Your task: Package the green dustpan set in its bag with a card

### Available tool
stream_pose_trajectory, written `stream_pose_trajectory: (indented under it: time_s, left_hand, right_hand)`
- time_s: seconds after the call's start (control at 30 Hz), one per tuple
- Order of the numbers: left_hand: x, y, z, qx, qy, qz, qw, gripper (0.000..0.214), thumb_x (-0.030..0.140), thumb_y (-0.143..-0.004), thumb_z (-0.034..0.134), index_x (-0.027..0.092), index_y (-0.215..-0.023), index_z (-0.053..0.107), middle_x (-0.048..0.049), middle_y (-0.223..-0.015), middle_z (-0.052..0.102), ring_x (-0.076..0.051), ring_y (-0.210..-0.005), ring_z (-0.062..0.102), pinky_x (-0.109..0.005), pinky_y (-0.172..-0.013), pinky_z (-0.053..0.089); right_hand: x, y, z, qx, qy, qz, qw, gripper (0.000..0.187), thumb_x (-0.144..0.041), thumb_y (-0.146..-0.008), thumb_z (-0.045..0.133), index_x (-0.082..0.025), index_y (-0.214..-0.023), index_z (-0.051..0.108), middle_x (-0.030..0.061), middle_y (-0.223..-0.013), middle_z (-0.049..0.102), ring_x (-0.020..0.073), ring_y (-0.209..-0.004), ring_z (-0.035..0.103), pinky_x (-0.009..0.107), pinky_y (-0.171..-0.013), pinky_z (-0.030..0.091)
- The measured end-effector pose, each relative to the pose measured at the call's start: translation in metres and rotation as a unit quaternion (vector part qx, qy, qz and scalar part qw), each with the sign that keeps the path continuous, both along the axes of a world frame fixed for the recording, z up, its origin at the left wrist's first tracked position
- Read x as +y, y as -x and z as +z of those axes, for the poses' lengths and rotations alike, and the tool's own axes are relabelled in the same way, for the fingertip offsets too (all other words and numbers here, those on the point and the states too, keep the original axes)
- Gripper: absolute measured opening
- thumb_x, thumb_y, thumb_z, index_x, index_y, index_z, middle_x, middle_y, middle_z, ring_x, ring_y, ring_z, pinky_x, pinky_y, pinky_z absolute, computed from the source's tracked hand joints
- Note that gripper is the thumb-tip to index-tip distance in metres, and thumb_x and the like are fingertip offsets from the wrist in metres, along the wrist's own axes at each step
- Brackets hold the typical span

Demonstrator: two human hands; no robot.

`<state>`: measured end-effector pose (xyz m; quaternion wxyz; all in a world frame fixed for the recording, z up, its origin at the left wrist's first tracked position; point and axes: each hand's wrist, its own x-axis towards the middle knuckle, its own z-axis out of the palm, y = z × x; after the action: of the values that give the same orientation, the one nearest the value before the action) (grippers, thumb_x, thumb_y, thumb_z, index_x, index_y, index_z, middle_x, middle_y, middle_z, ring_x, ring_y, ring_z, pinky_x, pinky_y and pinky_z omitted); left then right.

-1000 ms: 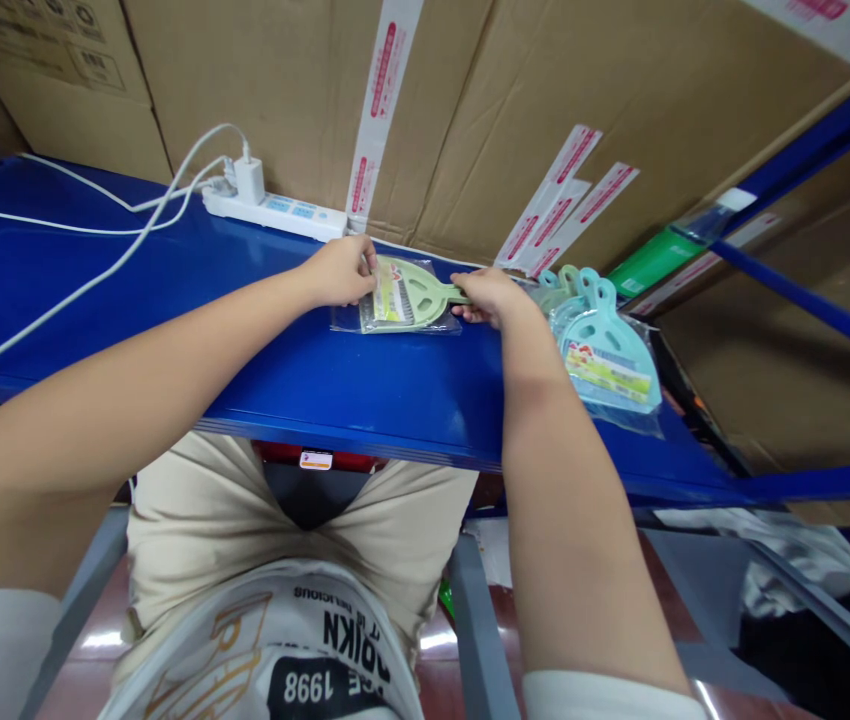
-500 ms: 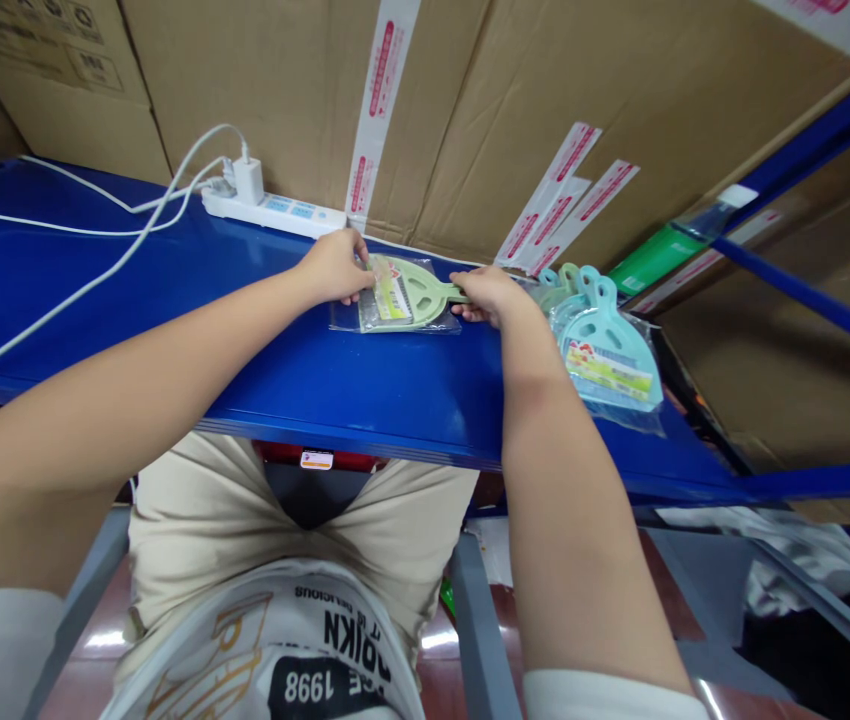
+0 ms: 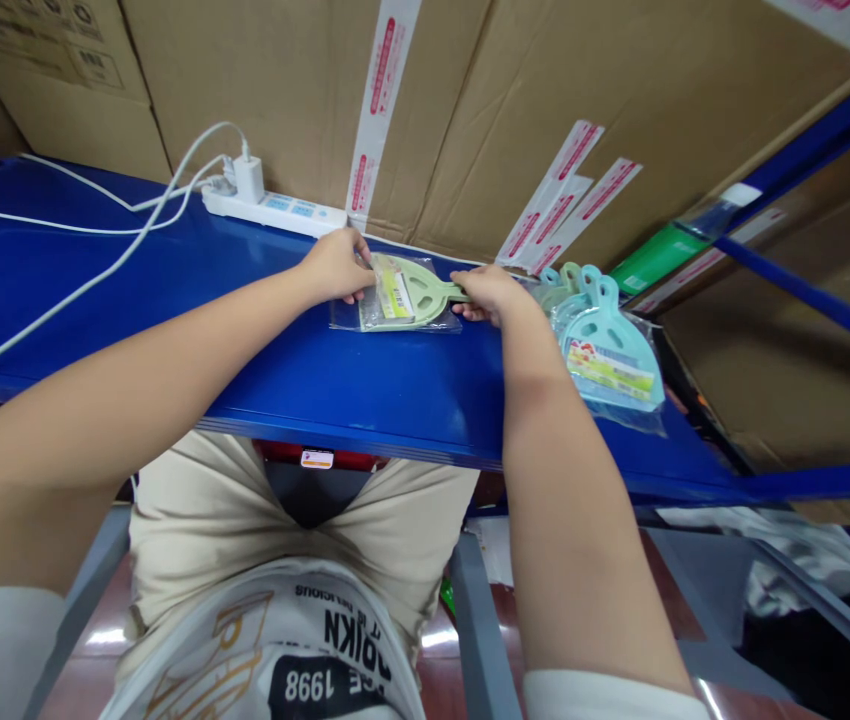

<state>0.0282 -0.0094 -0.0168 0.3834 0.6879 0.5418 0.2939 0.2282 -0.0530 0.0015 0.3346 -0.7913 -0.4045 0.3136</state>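
Note:
A light green mini dustpan [image 3: 425,292] in a clear plastic bag lies on the blue shelf [image 3: 365,385], its handle pointing right. A yellow-green label [image 3: 395,292] covers part of its pan. At its left edge, my left hand [image 3: 339,266] is closed on the pan side and the bag. My right hand [image 3: 491,292] is closed round the end of the handle, which its fingers partly hide. Just right of that hand, a pile of bagged dustpans [image 3: 611,345] lies on the shelf, a light blue one on top and a green handle beneath.
A white power strip [image 3: 275,210] with a plugged-in charger and white cables [image 3: 147,225] lies at the back left. Cardboard boxes [image 3: 425,110] wall the rear. A bottle of green liquid [image 3: 665,255] leans by the blue frame [image 3: 807,295] at right.

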Motion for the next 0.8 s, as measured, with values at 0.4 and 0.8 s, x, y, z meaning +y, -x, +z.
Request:
stream_pose_trajectory:
  time_s: [0.4, 0.8]
  left_hand:
    - [-0.007, -0.005, 0.004, -0.021, 0.021, 0.022, 0.999, 0.025, 0.010, -0.101, 0.078, 0.011, -0.125, 0.069, 0.0034, -0.072, 0.061, -0.009, -0.058, 0.058, -0.021, -0.062, 0.046]
    - [-0.009, -0.005, 0.014, -0.040, 0.079, 0.062, 0.994, 0.016, 0.008, -0.088, 0.086, 0.016, -0.095, 0.075, 0.0045, -0.061, 0.060, -0.007, -0.051, 0.051, -0.018, -0.050, 0.039]
  right_hand:
    - [0.002, -0.002, -0.002, 0.000, -0.005, -0.004, 1.000, 0.022, -0.017, -0.114, 0.058, -0.019, -0.092, 0.057, -0.0071, -0.055, 0.054, 0.0078, -0.042, 0.054, 0.014, -0.039, 0.039]
    - [0.001, -0.001, -0.001, -0.014, -0.001, 0.004, 1.000, 0.028, -0.017, -0.115, 0.057, -0.021, -0.088, 0.052, -0.0089, -0.054, 0.052, 0.0063, -0.041, 0.052, 0.015, -0.039, 0.039]
